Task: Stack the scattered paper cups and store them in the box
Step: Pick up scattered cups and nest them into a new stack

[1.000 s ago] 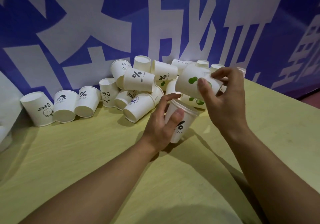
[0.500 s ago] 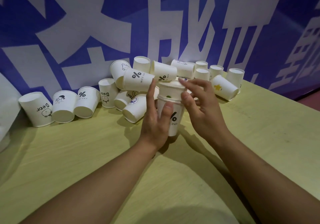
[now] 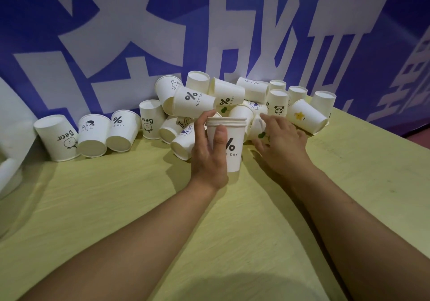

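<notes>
Yellow table (image 3: pixel 93 207), left hand (image 3: pixel 209 152) gripping nested cup stack (image 3: pixel 232 156), right hand (image 3: pixel 281 145) spread over cup pile (image 3: pixel 193 100)

A pale yellow-green wood-grain table (image 3: pixel 97 207) runs up against a blue banner (image 3: pixel 93 33) printed with large white characters. A white object (image 3: pixel 9 170), cut off by the frame, sits at the table's left edge.

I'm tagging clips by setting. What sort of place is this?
Probably an event or exhibition hall, not a home: a big blue banner with large white characters, a plain yellow-green table against it, and loose printed paper cups.
</notes>
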`<control>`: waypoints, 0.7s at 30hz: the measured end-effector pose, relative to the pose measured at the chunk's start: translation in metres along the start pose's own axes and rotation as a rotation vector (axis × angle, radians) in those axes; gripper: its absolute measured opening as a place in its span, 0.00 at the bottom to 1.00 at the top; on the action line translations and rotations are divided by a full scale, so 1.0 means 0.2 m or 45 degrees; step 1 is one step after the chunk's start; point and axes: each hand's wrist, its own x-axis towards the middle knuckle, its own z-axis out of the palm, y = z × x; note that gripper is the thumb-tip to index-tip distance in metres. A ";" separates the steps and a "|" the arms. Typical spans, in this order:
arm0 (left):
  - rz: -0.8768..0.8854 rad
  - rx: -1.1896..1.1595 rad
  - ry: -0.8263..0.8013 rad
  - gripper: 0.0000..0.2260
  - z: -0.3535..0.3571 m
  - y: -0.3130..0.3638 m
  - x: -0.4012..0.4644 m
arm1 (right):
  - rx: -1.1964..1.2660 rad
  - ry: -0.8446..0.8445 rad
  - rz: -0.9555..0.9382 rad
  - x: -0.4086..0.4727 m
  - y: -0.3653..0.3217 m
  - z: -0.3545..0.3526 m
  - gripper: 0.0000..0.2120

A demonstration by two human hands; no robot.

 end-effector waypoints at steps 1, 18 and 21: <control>-0.008 -0.010 -0.001 0.16 0.00 0.00 0.00 | -0.021 0.038 -0.005 0.00 -0.01 -0.01 0.29; -0.053 -0.034 -0.134 0.18 0.00 0.01 -0.01 | 0.009 -0.009 0.080 -0.01 -0.02 -0.09 0.27; -0.046 -0.009 -0.181 0.18 0.00 0.01 -0.02 | 0.270 0.186 0.100 -0.01 -0.03 -0.13 0.30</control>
